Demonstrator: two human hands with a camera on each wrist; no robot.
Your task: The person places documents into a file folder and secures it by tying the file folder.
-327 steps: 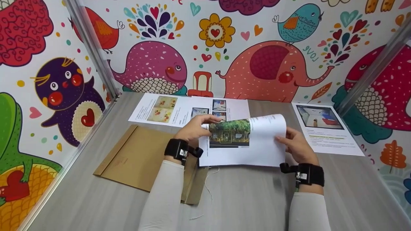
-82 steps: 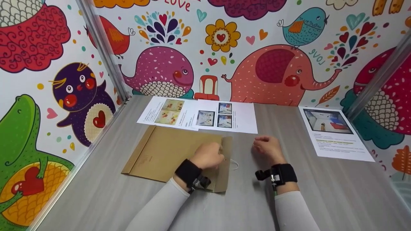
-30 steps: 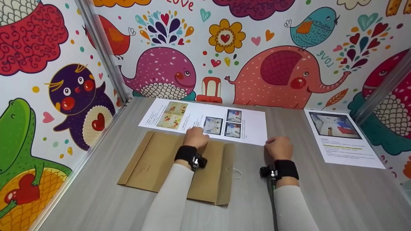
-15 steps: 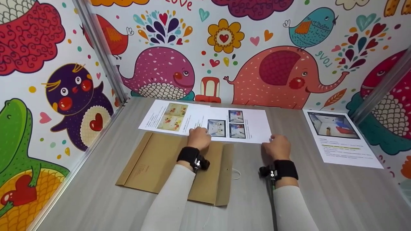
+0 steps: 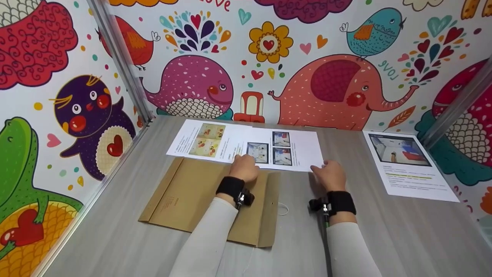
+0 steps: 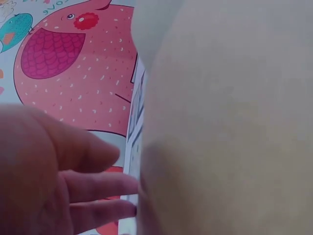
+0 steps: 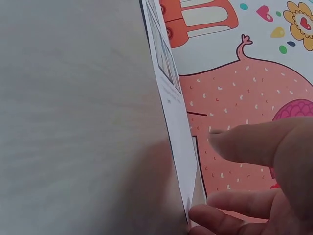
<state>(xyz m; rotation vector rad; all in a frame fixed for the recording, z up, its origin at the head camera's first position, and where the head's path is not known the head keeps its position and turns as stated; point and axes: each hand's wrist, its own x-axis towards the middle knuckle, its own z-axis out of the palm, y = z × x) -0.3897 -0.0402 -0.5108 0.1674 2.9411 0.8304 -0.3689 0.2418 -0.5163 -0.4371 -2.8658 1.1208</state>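
Observation:
Two printed sheets lie overlapping at the back of the table, a left sheet and a right sheet. My left hand reaches across a brown kraft document envelope, its fingertips at the near edge of the sheets. In the left wrist view its fingers stretch out, the thumb held apart. My right hand is at the right sheet's near right corner. Its fingers meet the paper edge in the right wrist view, with the thumb raised away from them. Neither hand pinches anything.
A third printed sheet with a yellow-highlighted line lies at the right. White string loops out beside the envelope's flap. Cartoon-printed walls enclose the back and sides of the grey table.
The picture sheet both hands held earlier is out of sight. Both hands have since moved to the back sheets, now overlapped more closely. Lately the left hand slid right, the right hand slightly left.

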